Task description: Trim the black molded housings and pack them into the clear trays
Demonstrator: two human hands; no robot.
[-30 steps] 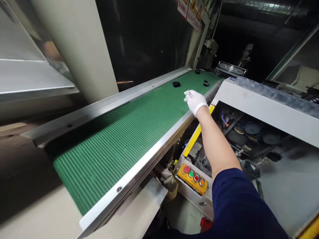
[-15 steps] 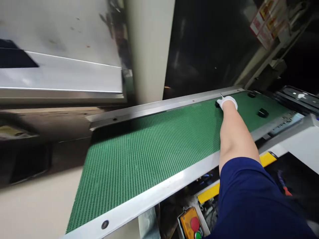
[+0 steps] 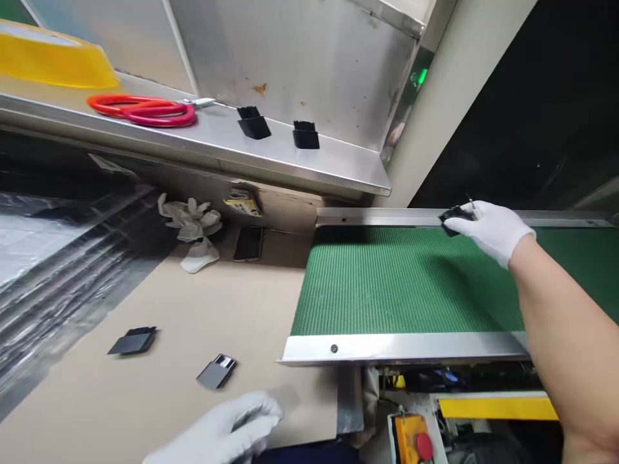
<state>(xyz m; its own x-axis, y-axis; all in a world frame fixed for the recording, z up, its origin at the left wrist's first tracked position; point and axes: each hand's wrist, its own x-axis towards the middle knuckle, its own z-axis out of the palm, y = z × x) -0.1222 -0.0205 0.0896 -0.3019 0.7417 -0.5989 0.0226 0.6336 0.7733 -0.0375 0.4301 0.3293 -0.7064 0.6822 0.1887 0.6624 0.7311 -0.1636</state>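
My right hand (image 3: 493, 229), in a white glove, pinches a small black part (image 3: 454, 220) above the green conveyor belt (image 3: 367, 277). A thin pointed metal thing shows by its fingers. My left hand (image 3: 232, 428), also white-gloved, is over the cardboard-covered table at the bottom, its fingertips drawn together; whether anything is between them cannot be made out. Near it lie two black parts, one (image 3: 217, 372) just above the hand and another (image 3: 133, 341) farther left.
On the metal shelf (image 3: 338, 161) are red-handled scissors (image 3: 145, 111), yellow tape (image 3: 58, 58) and two black parts (image 3: 305, 135). Crumpled gloves (image 3: 191, 219) and a phone (image 3: 249, 243) lie behind the table. A red button (image 3: 423, 446) is below the belt.
The view has swung left, bringing in the table and shelf. My right hand has come back along the belt and lifted with the black part. My left hand has come into view.
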